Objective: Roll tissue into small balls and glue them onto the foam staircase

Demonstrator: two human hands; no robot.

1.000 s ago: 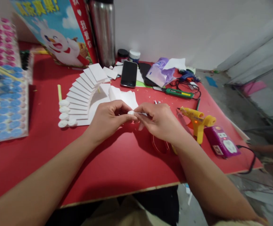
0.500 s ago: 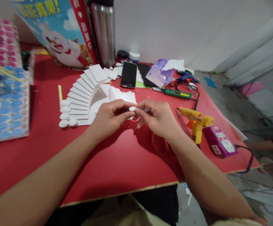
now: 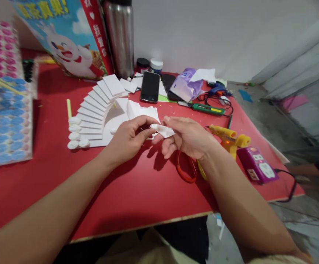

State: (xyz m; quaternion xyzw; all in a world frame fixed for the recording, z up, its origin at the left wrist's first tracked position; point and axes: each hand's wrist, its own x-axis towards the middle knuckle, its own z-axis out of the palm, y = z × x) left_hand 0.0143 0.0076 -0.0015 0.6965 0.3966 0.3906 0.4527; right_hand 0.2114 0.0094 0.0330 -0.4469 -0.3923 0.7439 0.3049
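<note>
A short white strip, partly rolled at one end, is pinched between the thumb and fingers of my left hand. Whether it is paper or cloth I cannot tell. Its loose end reaches over to my right hand, whose fingers are apart and half turned up beside it. Left of my hands, white cards or boards lie spread in a fan. Several small white rolled discs sit at the fan's near left end. White sheets lie just behind my left hand.
Right of my hands are a yellow glue gun, a purple power strip and a green-handled tool. A red loop handle shows under my right wrist. Behind stand a phone, a steel bottle and a box.
My right hand has let its grip loosen, its fingers spreading and turning upward. More of the white strip now shows between the hands. My left hand has stayed nearly in place.
</note>
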